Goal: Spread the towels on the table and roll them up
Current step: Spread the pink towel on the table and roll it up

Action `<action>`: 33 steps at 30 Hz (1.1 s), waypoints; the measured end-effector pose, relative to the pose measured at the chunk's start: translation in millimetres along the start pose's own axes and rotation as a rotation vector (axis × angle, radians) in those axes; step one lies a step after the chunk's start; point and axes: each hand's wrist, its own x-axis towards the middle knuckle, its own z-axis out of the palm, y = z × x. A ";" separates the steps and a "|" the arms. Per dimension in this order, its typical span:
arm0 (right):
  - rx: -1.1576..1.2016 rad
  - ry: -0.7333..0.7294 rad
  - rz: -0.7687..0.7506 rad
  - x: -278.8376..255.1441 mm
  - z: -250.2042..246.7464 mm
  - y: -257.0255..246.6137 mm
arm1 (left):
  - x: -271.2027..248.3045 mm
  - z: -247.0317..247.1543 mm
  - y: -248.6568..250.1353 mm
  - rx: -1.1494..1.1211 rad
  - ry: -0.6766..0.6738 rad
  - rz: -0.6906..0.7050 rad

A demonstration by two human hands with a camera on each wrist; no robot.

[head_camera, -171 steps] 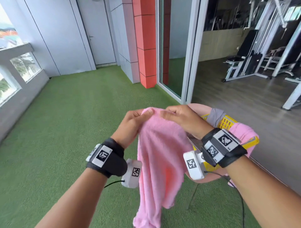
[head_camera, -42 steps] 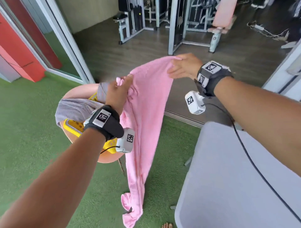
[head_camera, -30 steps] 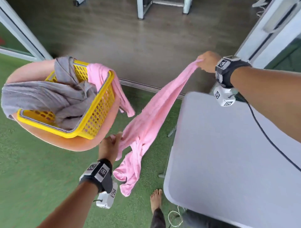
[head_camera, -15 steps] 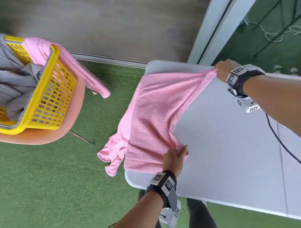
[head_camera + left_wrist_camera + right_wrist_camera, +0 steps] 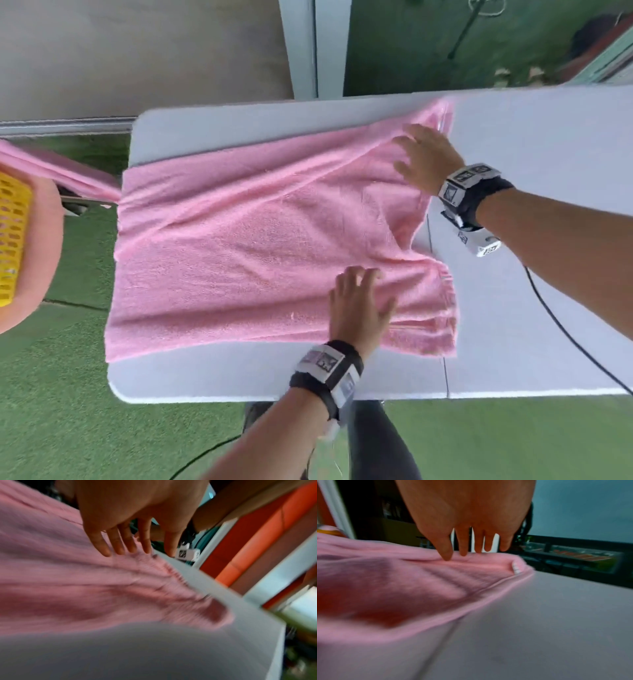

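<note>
A pink towel lies spread across the left part of the grey-white table, with creases running toward its far right corner. My left hand rests flat on the towel near its near right corner, fingers straight and spread. My right hand presses flat on the far right part of the towel, fingers straight. The towel edge under that hand curls up a little. Neither hand grips the cloth.
A yellow basket on a peach round seat stands left of the table, with another pink towel hanging from it. Green turf surrounds the table. A black cable runs from my right wrist over the table.
Both hands let go of the towel corners and now lie flat on it. The towel dropped from being stretched in the air to lying spread on the table.
</note>
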 end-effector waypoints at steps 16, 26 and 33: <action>0.125 -0.325 0.001 -0.2 58.1 -63.2 | 20.0 -31.9 -76.2 0.511 -0.386 0.209; 0.175 -0.346 0.010 -0.2 58.7 -43.4 | 22.9 -24.3 -72.7 0.535 -0.357 0.196; 0.140 -0.408 0.017 -22.5 54.8 46.9 | 33.7 41.1 0.0 0.604 -0.419 0.266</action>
